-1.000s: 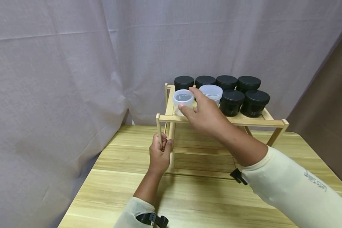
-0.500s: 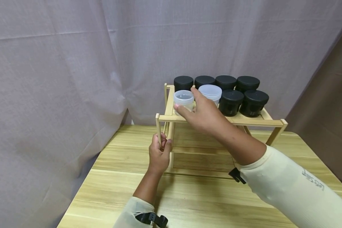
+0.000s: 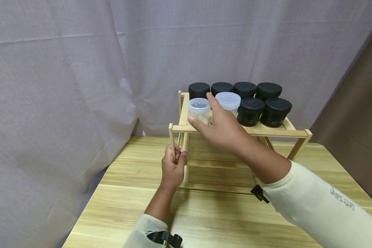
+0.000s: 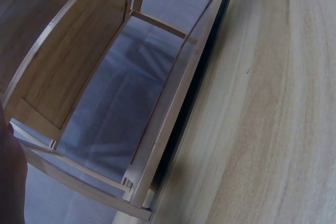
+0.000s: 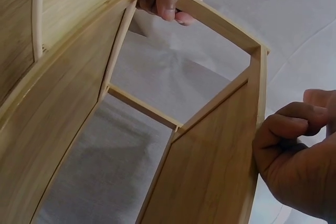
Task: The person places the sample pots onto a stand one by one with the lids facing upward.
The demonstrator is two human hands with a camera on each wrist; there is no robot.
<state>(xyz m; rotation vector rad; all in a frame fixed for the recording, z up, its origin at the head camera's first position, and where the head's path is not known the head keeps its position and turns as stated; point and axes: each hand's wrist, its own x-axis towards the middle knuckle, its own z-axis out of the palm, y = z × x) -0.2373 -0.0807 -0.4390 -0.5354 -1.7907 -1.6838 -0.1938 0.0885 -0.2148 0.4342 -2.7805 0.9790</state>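
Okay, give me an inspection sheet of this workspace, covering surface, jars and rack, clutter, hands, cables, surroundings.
Surface: light wooden table, bare where visible.
Job's things: wooden rack on the table; clear jar at the front left of its top shelf, a white-lidded jar beside it, six black jars around them.
Clutter: nothing seen.
Hands: right hand grips the clear jar; left hand holds the rack's front left post.
Cables: nothing seen.
Surroundings: grey curtain behind.
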